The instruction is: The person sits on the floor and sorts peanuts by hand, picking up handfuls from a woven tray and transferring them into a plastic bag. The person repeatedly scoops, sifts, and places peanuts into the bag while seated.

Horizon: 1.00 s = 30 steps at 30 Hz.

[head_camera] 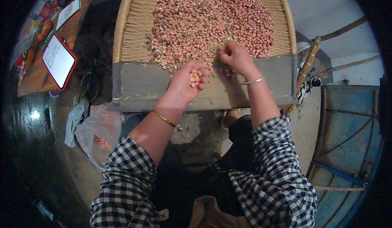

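Note:
A large heap of shelled peanuts (208, 23), mixed with dark bits of debris, covers the middle of a woven winnowing basket (131, 29). My left hand (188, 81) is turned palm up at the heap's near edge, its fingers curled around a small handful of peanuts (195, 77). To its right, my right hand (234, 58) is over the near edge of the heap with its fingers bent together. Whether anything is pinched between those fingertips is hidden. A few loose peanuts (226, 73) lie on the basket's cloth-covered front lip (144, 81).
At left, a tablet or phone in a red case (59, 61) rests on a wooden table (33, 84). Below stands a clear plastic bag (101, 133) with peanuts inside. A straw broom (307, 62) is right of the basket, and a blue metal panel (346, 130) stands farther right.

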Each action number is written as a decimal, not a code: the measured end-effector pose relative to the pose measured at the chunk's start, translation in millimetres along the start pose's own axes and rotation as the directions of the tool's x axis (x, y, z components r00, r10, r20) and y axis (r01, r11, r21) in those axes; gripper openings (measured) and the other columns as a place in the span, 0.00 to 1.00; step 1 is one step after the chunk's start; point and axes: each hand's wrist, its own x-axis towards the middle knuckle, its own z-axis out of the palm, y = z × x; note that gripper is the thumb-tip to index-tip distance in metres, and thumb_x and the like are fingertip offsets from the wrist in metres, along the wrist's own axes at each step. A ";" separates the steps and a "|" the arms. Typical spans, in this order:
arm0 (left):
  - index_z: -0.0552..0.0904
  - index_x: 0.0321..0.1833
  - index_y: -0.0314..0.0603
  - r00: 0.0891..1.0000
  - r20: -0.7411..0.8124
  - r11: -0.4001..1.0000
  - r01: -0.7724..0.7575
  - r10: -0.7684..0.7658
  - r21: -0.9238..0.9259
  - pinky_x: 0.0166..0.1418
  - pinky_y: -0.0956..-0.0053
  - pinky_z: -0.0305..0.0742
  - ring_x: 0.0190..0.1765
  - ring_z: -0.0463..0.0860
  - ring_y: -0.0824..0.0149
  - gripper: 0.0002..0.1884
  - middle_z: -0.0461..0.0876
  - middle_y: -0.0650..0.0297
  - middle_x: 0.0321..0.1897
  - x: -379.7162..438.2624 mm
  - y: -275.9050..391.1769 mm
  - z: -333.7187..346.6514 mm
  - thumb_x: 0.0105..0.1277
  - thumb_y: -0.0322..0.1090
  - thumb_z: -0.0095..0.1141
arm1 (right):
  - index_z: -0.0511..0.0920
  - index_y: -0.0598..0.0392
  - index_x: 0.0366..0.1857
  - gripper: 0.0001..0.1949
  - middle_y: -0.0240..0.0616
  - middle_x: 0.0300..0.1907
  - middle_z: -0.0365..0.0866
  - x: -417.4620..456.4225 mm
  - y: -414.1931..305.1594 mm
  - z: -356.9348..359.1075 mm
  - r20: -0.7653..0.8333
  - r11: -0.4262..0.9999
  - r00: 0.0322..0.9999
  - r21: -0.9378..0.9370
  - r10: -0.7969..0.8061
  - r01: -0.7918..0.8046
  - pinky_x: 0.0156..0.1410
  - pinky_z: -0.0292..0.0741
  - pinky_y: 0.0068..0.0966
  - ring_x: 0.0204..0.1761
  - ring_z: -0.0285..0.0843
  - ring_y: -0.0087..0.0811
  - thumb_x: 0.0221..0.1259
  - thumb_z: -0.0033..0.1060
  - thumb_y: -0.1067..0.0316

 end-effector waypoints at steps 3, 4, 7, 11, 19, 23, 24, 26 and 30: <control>0.75 0.39 0.35 0.999 0.027 0.996 0.030 -0.028 -0.089 0.15 0.84 0.58 0.19 0.69 0.73 0.14 0.74 0.63 0.22 1.3 1.1 -2.3 0.62 0.40 0.46 | 0.74 0.57 0.30 0.09 0.30 0.25 0.73 -15.4 -45.9 -17.0 0.183 0.943 0.973 0.324 -0.138 0.073 0.35 0.69 0.20 0.30 0.70 0.20 0.53 0.56 0.63; 0.75 0.40 0.35 0.997 0.061 0.993 0.043 -0.037 -0.114 0.15 0.84 0.58 0.19 0.69 0.73 0.13 0.74 0.63 0.22 2.7 2.2 -4.2 0.62 0.39 0.45 | 0.74 0.57 0.31 0.08 0.29 0.25 0.73 -11.7 -36.9 -20.4 0.074 0.941 0.995 0.336 -0.072 0.043 0.33 0.69 0.19 0.28 0.69 0.19 0.54 0.55 0.64; 0.75 0.38 0.35 0.987 0.160 0.994 0.001 0.016 -0.107 0.14 0.84 0.55 0.17 0.67 0.73 0.11 0.73 0.63 0.22 9.2 2.2 -11.8 0.61 0.37 0.46 | 0.76 0.57 0.30 0.08 0.35 0.24 0.77 2.1 26.2 -35.0 -0.159 0.932 0.953 0.300 0.258 -0.202 0.36 0.71 0.23 0.27 0.73 0.24 0.55 0.51 0.64; 0.75 0.34 0.37 0.987 0.156 0.995 -0.027 0.042 -0.100 0.13 0.84 0.53 0.16 0.64 0.74 0.07 0.71 0.65 0.20 8.5 2.0 -6.1 0.59 0.34 0.49 | 0.76 0.53 0.36 0.08 0.41 0.31 0.76 -8.9 74.7 -5.5 -0.245 0.989 0.964 -0.079 0.105 -0.128 0.42 0.72 0.29 0.36 0.74 0.34 0.52 0.47 0.71; 0.75 0.33 0.38 0.989 0.108 0.990 -0.084 0.096 -0.115 0.13 0.85 0.53 0.17 0.65 0.75 0.07 0.71 0.65 0.20 5.6 7.2 -11.1 0.59 0.34 0.49 | 0.78 0.53 0.37 0.11 0.47 0.34 0.77 13.6 36.8 -16.9 -0.305 0.962 0.932 0.247 0.194 -0.119 0.46 0.71 0.34 0.38 0.75 0.44 0.47 0.49 0.73; 0.75 0.33 0.38 0.994 0.096 0.995 -0.049 0.058 -0.087 0.14 0.85 0.54 0.17 0.66 0.75 0.07 0.71 0.65 0.20 8.0 7.4 -6.0 0.59 0.34 0.49 | 0.78 0.56 0.32 0.08 0.46 0.33 0.78 18.3 57.0 -14.1 -0.289 0.998 0.957 -0.058 -0.017 0.000 0.43 0.72 0.34 0.38 0.76 0.42 0.49 0.48 0.71; 0.75 0.33 0.38 0.992 0.111 0.995 -0.056 0.065 -0.080 0.14 0.85 0.54 0.18 0.66 0.75 0.07 0.71 0.65 0.20 7.8 7.7 -6.7 0.59 0.34 0.49 | 0.77 0.58 0.29 0.07 0.46 0.32 0.76 19.2 43.5 -16.5 -0.202 0.970 0.971 -0.229 -0.125 0.078 0.42 0.72 0.35 0.38 0.76 0.43 0.49 0.47 0.71; 0.76 0.34 0.39 0.987 0.143 0.995 -0.071 0.080 -0.065 0.15 0.85 0.55 0.18 0.67 0.75 0.07 0.71 0.65 0.20 7.5 8.0 -7.4 0.59 0.34 0.50 | 0.76 0.58 0.28 0.07 0.47 0.32 0.75 31.4 52.2 -1.0 -0.103 0.920 0.983 -0.377 -0.154 0.104 0.41 0.73 0.36 0.38 0.75 0.44 0.48 0.47 0.71; 0.76 0.33 0.38 0.995 0.062 0.996 -0.069 0.073 -0.057 0.16 0.85 0.56 0.19 0.67 0.75 0.06 0.72 0.66 0.20 8.4 6.7 -2.2 0.58 0.33 0.50 | 0.73 0.59 0.30 0.07 0.48 0.34 0.73 41.3 43.5 -1.0 0.068 0.842 0.985 -0.511 -0.159 0.171 0.42 0.74 0.38 0.37 0.75 0.46 0.50 0.44 0.72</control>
